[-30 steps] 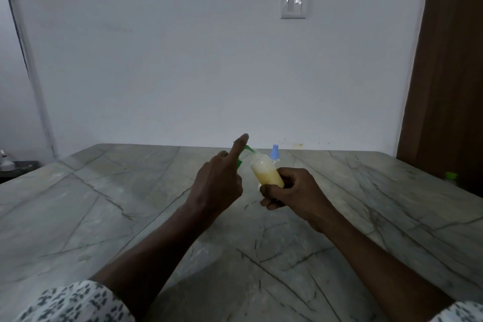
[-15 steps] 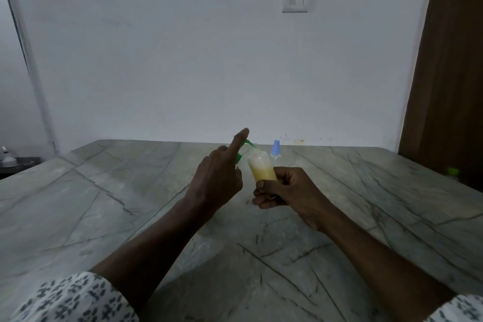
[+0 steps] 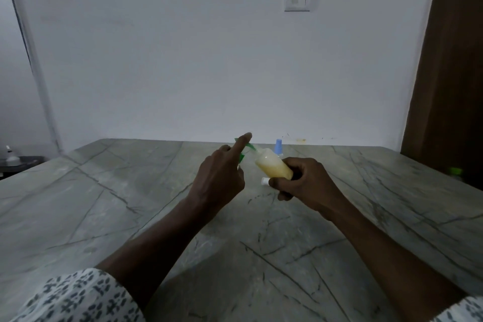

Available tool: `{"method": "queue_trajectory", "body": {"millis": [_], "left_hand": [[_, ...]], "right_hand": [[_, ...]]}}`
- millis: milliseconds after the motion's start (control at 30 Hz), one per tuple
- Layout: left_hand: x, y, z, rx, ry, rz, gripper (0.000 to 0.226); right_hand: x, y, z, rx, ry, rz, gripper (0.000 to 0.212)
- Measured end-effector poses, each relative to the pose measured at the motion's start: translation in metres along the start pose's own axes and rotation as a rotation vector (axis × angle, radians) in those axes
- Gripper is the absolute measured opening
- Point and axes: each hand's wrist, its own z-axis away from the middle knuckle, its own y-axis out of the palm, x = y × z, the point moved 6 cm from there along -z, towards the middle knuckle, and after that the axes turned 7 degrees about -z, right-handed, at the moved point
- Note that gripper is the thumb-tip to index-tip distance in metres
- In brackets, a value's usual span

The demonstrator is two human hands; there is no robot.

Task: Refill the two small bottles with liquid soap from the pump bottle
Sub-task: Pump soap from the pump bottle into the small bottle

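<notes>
My right hand (image 3: 308, 185) grips a small clear bottle (image 3: 274, 168) partly filled with yellowish soap. The bottle is tilted, with its mouth up against the green spout of the pump bottle (image 3: 250, 147). My left hand (image 3: 219, 178) wraps round the pump bottle and hides its body, and my straight index finger lies on the green pump head. A small white cap (image 3: 265, 181) shows by my right fingertips. A second small bottle with a blue cap (image 3: 279, 146) stands upright just behind on the marble table (image 3: 130, 191).
A green-capped item (image 3: 456, 172) sits past the table's right edge, by the brown door (image 3: 457, 60). A dark stand with a small white object (image 3: 11, 157) is at the far left. The white wall closes the table's far edge.
The small bottle was nearly upright half a second ago and now tilts with its mouth at the spout. The white cap has come into view below my right fingers.
</notes>
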Motion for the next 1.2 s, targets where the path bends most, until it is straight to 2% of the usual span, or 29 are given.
{"method": "queue_trajectory", "body": {"millis": [100, 200, 333, 500, 733, 967, 1200], "left_hand": [[-0.001, 0.001, -0.001, 0.016, 0.032, 0.001, 0.099], [0.0, 0.001, -0.002, 0.019, 0.026, 0.0, 0.103], [-0.001, 0.001, -0.001, 0.012, 0.014, -0.008, 0.092], [-0.002, -0.003, 0.001, -0.022, -0.003, 0.007, 0.07], [-0.004, 0.0, 0.001, 0.008, -0.002, -0.015, 0.089], [-0.003, -0.002, 0.001, -0.01, -0.009, 0.012, 0.064], [-0.003, 0.004, 0.0, 0.008, -0.001, -0.046, 0.091]], "right_hand": [[0.0, -0.002, -0.001, -0.016, 0.005, -0.018, 0.041], [-0.001, -0.001, -0.001, -0.012, 0.003, -0.031, 0.038], [-0.003, 0.001, 0.0, -0.006, 0.004, -0.031, 0.032], [-0.004, 0.006, 0.0, 0.02, -0.007, -0.021, 0.035], [-0.005, 0.006, -0.001, 0.009, -0.001, -0.048, 0.03], [-0.005, 0.01, 0.001, 0.037, 0.015, -0.052, 0.031], [-0.011, 0.011, 0.001, 0.034, 0.051, -0.117, 0.028]]}}
